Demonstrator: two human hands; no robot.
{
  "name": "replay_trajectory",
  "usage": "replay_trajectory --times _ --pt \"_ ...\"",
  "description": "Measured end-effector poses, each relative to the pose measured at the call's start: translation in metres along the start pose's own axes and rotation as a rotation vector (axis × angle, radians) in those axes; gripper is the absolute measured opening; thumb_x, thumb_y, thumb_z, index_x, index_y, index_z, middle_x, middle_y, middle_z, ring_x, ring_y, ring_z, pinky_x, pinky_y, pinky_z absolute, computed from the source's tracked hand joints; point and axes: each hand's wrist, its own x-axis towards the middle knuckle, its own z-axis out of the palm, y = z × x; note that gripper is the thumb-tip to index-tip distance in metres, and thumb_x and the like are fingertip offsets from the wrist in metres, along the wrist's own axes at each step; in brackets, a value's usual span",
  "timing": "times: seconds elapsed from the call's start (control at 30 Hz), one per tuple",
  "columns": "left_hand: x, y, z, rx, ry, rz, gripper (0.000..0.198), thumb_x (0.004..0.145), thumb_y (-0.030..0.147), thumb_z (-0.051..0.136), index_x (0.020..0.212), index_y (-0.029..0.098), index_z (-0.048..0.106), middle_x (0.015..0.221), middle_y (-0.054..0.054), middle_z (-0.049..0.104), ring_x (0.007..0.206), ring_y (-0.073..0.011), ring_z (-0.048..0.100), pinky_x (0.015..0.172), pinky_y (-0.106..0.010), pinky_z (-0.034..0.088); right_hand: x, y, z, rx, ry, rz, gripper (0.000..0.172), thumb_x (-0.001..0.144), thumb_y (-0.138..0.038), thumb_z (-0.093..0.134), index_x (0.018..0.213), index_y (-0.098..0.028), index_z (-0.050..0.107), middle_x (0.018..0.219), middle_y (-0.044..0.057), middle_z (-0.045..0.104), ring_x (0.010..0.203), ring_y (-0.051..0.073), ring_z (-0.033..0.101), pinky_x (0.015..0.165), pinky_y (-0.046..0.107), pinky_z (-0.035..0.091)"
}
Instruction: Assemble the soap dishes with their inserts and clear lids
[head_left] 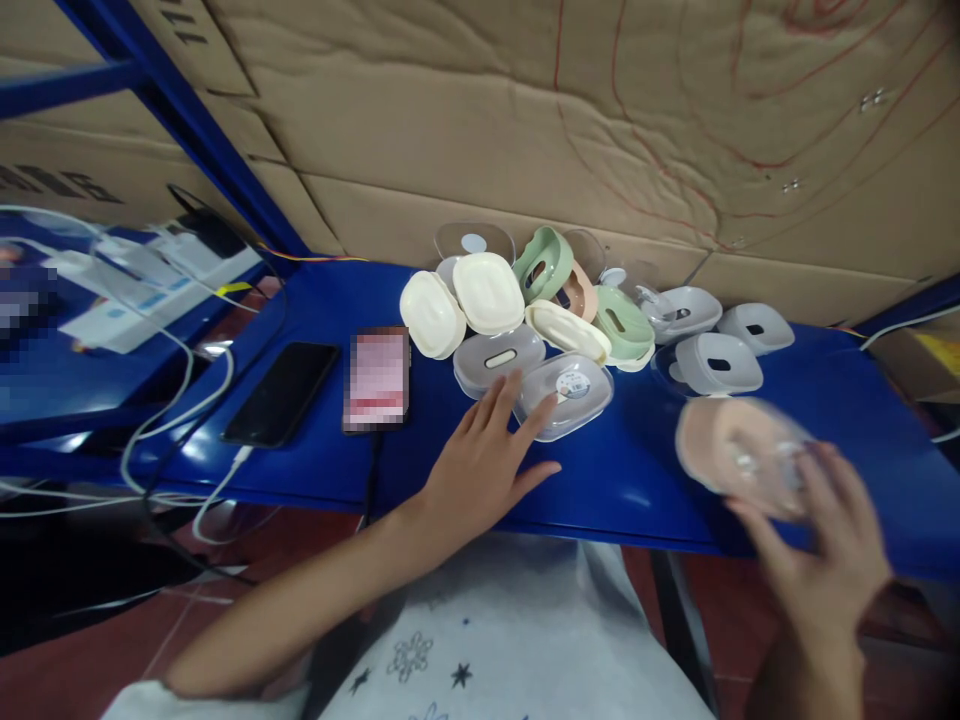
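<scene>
My right grip (832,550) clasps a peach box (716,445), gray boxes (721,364) beyond it; my left grip (476,455) spreads loosely at a labelled clear box (583,403).

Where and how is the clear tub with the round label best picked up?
Probably by the rim at the right end of the tub, coming from the right and slightly above: that rounded end faces the blue table, while the left hand covers part of its left side.
</scene>
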Motion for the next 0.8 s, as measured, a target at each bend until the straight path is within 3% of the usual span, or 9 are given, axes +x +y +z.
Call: replay_trajectory --times 0.13,0.27,0.33,0.43,0.5,0.57,0.63,0.73,0.8 --pt "-0.002 0.006 0.013 -0.046 0.001 -0.03 0.072 0.092 0.047 0.083 0.15 0.021 0.05 0.16 -0.026 0.042 0.134 -0.0451 0.063 0.102 -0.058 0.063 0.001 0.087 -0.001 -0.297 0.185 0.217 0.081 0.08 -0.055 0.089 0.147 -0.015 0.068 0.145 0.027 0.064 0.131 0.054 0.063 0.107 0.071 0.052" --pt "-0.017 0.006 0.016 -0.224 0.009 -0.082 0.062 0.087 0.03 0.088 0.138 0.026 0.053 0.154 -0.017 0.045 0.124 -0.038 0.069 0.093 -0.054 0.068 0.013 0.128 0.012 -0.314 -0.028 0.237 0.073 0.094 -0.055 0.074 0.152 -0.012 0.062 0.15 0.031 0.058 0.138 0.055 0.057 0.11 0.072 0.047" --pt "-0.022 0.003 0.015 -0.338 -0.006 -0.074 0.06 0.088 0.024 0.086 0.138 0.028 0.052 0.156 -0.015 0.042 0.131 -0.0371 0.065 0.097 -0.053 0.068 0.026 0.114 0.016 -0.314 -0.068 0.274 0.076 0.099 -0.054 0.067 0.161 -0.015 0.052 0.162 0.03 0.047 0.149 0.058 0.043 0.113 0.078 0.039" --pt "-0.026 -0.001 0.013 -0.461 -0.068 -0.036 0.058 0.089 0.021 0.084 0.137 0.028 0.052 0.16 -0.013 0.038 0.14 -0.0362 0.06 0.105 -0.053 0.065 0.044 0.055 0.017 -0.231 -0.036 0.196 0.081 0.1 -0.052 0.066 0.17 -0.023 0.036 0.175 0.022 0.029 0.159 0.056 0.024 0.12 0.082 0.025" --pt "-0.029 -0.002 0.014 -0.502 -0.121 0.004 0.056 0.091 0.023 0.083 0.137 0.028 0.052 0.161 -0.013 0.037 0.142 -0.0356 0.058 0.11 -0.055 0.062 0.048 0.002 0.02 0.048 -0.236 -0.054 0.084 0.099 -0.052 0.069 0.171 -0.03 0.032 0.175 0.016 0.033 0.158 0.047 0.034 0.124 0.07 0.036" --pt "-0.034 -0.003 0.016 -0.524 -0.143 0.061 0.054 0.093 0.024 0.081 0.139 0.028 0.051 0.161 -0.014 0.038 0.144 -0.0355 0.056 0.113 -0.056 0.06 0.045 -0.049 0.026 0.241 -0.598 -0.271 0.098 0.092 -0.057 0.077 0.172 -0.033 0.026 0.177 0.013 0.028 0.158 0.042 0.038 0.121 0.06 0.048" --pt "-0.04 -0.004 0.02 -0.543 -0.12 0.114 0.051 0.096 0.025 0.078 0.139 0.027 0.05 0.161 -0.015 0.038 0.147 -0.0354 0.053 0.114 -0.056 0.058 0.04 -0.087 0.036 0.321 -0.694 -0.393 0.099 0.091 -0.051 0.081 0.172 -0.033 0.027 0.178 0.012 0.026 0.158 0.038 0.039 0.119 0.057 0.051" --pt "-0.046 -0.003 0.023 -0.539 -0.076 0.142 0.049 0.101 0.029 0.071 0.144 0.027 0.047 0.167 -0.016 0.033 0.154 -0.0348 0.046 0.116 -0.056 0.057 0.035 -0.104 0.045 0.366 -0.622 -0.451 0.084 0.096 -0.039 0.077 0.169 -0.034 0.035 0.175 0.01 0.034 0.156 0.034 0.044 0.119 0.054 0.052" --pt "-0.047 -0.003 0.019 -0.509 -0.071 0.151 0.054 0.103 0.034 0.07 0.15 0.028 0.044 0.174 -0.016 0.023 0.158 -0.0357 0.04 0.118 -0.056 0.055 0.038 -0.084 0.037 0.347 -0.526 -0.423 0.08 0.096 -0.036 0.077 0.167 -0.034 0.04 0.173 0.01 0.038 0.153 0.034 0.048 0.12 0.053 0.052"
